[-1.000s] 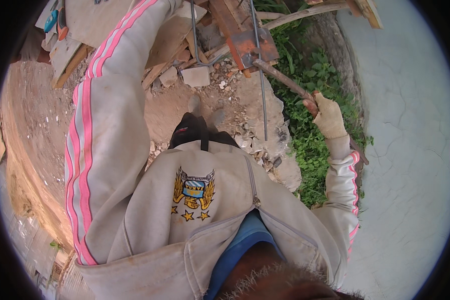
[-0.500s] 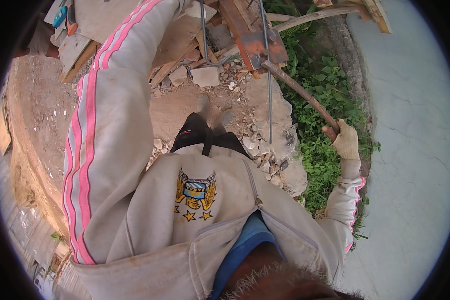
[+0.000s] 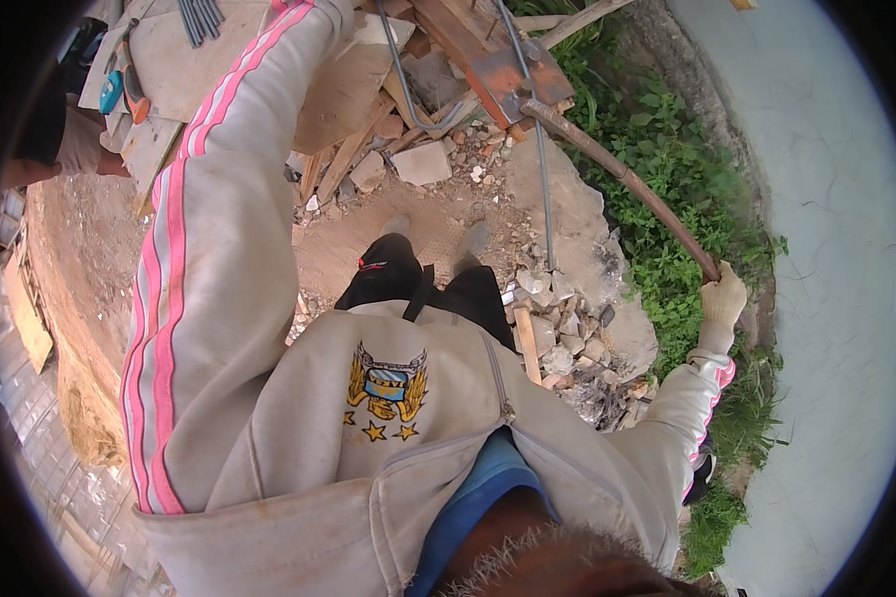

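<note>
My right hand (image 3: 724,298), in a pale work glove, is closed round the lower end of a long brown rebar bending bar (image 3: 632,179). The bar's far end meets a steel rod (image 3: 542,169) at a rusty metal plate (image 3: 503,80) fixed on a reddish-brown timber (image 3: 453,35). Another stretch of bent steel rod (image 3: 392,60) curves in a U shape to the left of the plate. My left arm (image 3: 219,249) reaches to the upper edge; its hand is cut off there. Upright pins stand on the timber beyond the plate.
Broken bricks and rubble (image 3: 567,328) lie around my feet, with a pale block (image 3: 423,163) ahead. Green plants (image 3: 667,169) grow along a pale wall (image 3: 816,199) at right. Pliers (image 3: 134,90) and cut rods (image 3: 201,20) lie on a board at upper left, near another person's leg (image 3: 80,144).
My right hand has moved right and slightly down with the bar's lower end. The view has shifted, bringing the cut rods and more of the other person into sight.
</note>
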The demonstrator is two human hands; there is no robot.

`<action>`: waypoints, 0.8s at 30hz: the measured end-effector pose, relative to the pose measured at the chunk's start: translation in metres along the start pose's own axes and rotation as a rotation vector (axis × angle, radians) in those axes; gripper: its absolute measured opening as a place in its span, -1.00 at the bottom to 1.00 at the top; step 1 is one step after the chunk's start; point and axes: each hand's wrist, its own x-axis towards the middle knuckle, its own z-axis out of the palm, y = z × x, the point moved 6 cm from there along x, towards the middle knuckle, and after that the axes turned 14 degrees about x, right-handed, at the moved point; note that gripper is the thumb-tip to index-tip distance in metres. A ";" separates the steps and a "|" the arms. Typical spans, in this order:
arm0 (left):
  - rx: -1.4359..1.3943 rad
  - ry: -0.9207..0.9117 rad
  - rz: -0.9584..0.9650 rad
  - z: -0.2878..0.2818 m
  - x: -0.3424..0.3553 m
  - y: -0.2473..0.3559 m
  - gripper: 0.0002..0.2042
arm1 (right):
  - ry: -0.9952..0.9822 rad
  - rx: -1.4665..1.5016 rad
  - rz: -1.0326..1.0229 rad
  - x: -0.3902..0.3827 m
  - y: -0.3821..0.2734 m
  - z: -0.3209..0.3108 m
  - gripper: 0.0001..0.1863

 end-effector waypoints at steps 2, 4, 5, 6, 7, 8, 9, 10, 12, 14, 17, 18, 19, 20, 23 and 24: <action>0.041 0.052 -0.006 0.004 0.002 -0.004 -0.26 | 0.050 0.024 0.027 -0.032 -0.004 0.001 -0.82; 0.044 0.155 0.004 0.012 0.002 -0.002 -0.28 | 0.056 -0.009 0.130 -0.077 -0.012 0.007 -0.86; 0.030 0.233 0.004 0.014 -0.002 -0.004 -0.28 | 0.063 -0.026 0.175 -0.097 -0.020 0.008 -0.87; 0.015 0.310 0.005 0.013 -0.007 -0.007 -0.29 | 0.058 -0.006 0.182 -0.117 -0.029 0.009 -0.87; 0.015 0.233 -0.001 0.019 -0.002 -0.010 -0.29 | 0.066 0.010 0.213 -0.140 -0.038 0.013 -0.87; 0.019 0.157 -0.005 0.025 0.003 -0.015 -0.30 | 0.074 0.027 0.245 -0.163 -0.048 0.019 -0.87; 0.021 0.082 -0.017 0.032 0.005 -0.020 -0.31 | 0.086 0.038 0.269 -0.181 -0.059 0.023 -0.87; 0.017 0.107 -0.021 0.028 0.004 -0.017 -0.33 | 0.102 0.057 0.281 -0.196 -0.072 0.027 -0.87; 0.009 0.163 -0.037 0.020 -0.004 -0.013 -0.38 | 0.114 0.062 0.352 -0.223 -0.085 0.041 -0.81; 0.013 0.177 -0.014 0.021 -0.002 -0.014 -0.41 | 0.075 0.027 0.458 -0.246 -0.104 0.046 -0.68; 0.003 0.229 0.002 0.022 -0.003 -0.018 -0.42 | 0.119 0.067 0.543 -0.285 -0.147 0.040 -0.70; -0.003 0.237 0.010 0.022 -0.004 -0.018 -0.42 | 0.148 0.029 0.575 -0.301 -0.163 0.037 -0.75; -0.009 0.244 0.016 0.021 -0.005 -0.019 -0.42 | 0.177 -0.009 0.604 -0.315 -0.180 0.035 -0.79; -0.040 0.251 0.021 0.022 -0.007 -0.018 -0.41 | 0.198 -0.047 0.633 -0.327 -0.202 0.033 -0.82; -0.097 0.247 0.037 0.024 -0.008 -0.018 -0.40 | 0.236 -0.068 0.757 -0.346 -0.265 -0.001 -0.80; -0.095 0.237 0.037 0.024 -0.007 -0.020 -0.39 | 0.266 -0.014 0.735 -0.350 -0.285 -0.006 -0.83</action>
